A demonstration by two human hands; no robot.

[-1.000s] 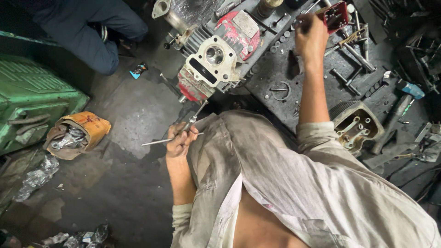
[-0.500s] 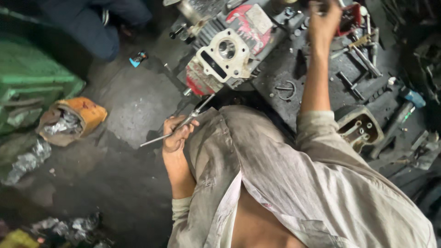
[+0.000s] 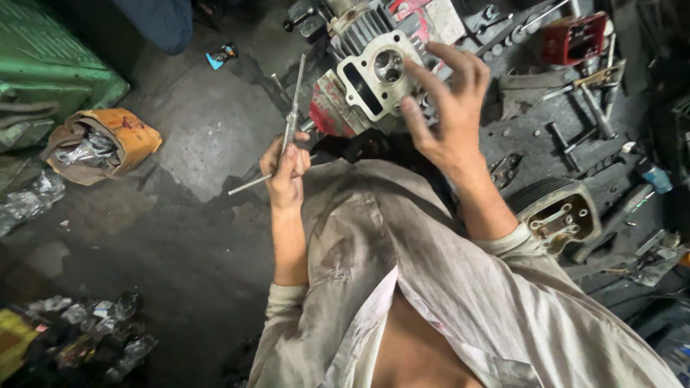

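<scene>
The left hand [image 3: 286, 167] is clenched around two long metal rods [image 3: 290, 123], keeping them off the oily floor [image 3: 180, 237]. The right hand [image 3: 445, 108], fingers spread and empty, hovers just right of the engine cylinder head [image 3: 377, 75], far centre.

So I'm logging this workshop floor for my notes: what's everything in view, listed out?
engine: one, grey with red casing, top centre on the floor
metal rods: two, silver, thin, held in the left hand
cylinder part: one, dark with pale face, right of the person
red block: one, top right
loose tools: several, dark metal, right side
orange box: one, torn, holding crumpled plastic, left
green crate: one, upper left
plastic litter: a heap, lower left
shirt: one, grey, stained, open
left hand: closed on the rods
right hand: open, fingers spread above the engine
</scene>
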